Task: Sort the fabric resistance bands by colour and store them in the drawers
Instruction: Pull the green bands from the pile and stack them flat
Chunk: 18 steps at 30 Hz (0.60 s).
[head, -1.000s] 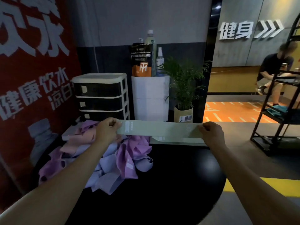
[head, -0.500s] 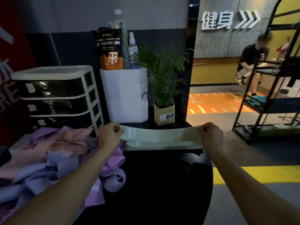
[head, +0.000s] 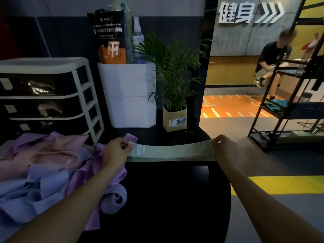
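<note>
Your left hand and right hand each pinch one end | green band stretched flat between them | above black table, beside band pile

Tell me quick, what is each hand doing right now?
Left hand: fingers pinch the green band.
Right hand: fingers pinch its other end.

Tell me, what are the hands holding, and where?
The left hand and right hand pinch the two ends of a green band, stretched flat between them.

green band: stretched flat above table | pink, purple, lilac bands: heaped left | drawers: closed
</note>
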Each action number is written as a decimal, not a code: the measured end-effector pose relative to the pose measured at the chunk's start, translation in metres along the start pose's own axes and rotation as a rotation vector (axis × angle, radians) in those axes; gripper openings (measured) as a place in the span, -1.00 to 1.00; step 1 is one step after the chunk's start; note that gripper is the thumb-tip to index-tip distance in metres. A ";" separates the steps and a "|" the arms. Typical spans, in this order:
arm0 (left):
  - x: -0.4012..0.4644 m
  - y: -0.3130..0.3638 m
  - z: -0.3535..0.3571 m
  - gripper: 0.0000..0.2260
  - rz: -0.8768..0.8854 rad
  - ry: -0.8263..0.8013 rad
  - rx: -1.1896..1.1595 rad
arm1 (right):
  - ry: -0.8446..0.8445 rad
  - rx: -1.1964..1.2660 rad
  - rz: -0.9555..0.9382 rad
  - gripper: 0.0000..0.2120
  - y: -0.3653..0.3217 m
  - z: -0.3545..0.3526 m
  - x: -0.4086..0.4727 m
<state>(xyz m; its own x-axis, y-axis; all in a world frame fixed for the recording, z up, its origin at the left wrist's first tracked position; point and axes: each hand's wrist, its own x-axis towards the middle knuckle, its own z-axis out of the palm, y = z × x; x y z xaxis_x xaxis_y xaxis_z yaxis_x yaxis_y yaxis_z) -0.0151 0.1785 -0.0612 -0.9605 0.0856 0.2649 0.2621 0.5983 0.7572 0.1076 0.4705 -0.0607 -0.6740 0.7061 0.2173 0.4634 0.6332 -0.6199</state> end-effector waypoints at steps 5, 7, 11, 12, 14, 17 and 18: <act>-0.005 -0.001 0.001 -0.83 0.002 -0.016 -0.015 | 0.011 -0.075 -0.055 -0.81 0.000 0.003 0.001; -0.008 0.000 0.000 -0.79 0.024 -0.017 0.007 | 0.017 -0.086 -0.045 -0.78 -0.004 0.004 -0.001; -0.014 0.000 -0.004 -0.87 0.064 -0.054 -0.061 | 0.117 -0.167 -0.099 -0.73 -0.018 0.006 -0.015; -0.015 -0.001 -0.005 -0.89 0.071 -0.075 -0.121 | 0.131 -0.154 -0.127 -0.71 -0.024 0.007 -0.021; -0.016 -0.008 -0.006 -0.81 0.080 -0.137 -0.201 | 0.068 -0.096 -0.217 -0.70 -0.039 0.014 -0.036; -0.019 -0.017 -0.007 -0.58 0.063 -0.217 -0.251 | -0.093 -0.032 -0.381 -0.68 -0.060 0.035 -0.062; -0.019 -0.019 -0.006 -0.52 0.059 -0.232 -0.280 | -0.116 -0.012 -0.421 -0.68 -0.064 0.042 -0.068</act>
<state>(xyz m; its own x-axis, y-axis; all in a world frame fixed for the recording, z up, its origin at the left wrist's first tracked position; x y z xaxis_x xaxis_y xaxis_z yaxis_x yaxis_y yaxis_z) -0.0013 0.1607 -0.0764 -0.9302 0.3112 0.1945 0.3022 0.3488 0.8871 0.0994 0.3680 -0.0677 -0.8653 0.3454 0.3631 0.1403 0.8625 -0.4862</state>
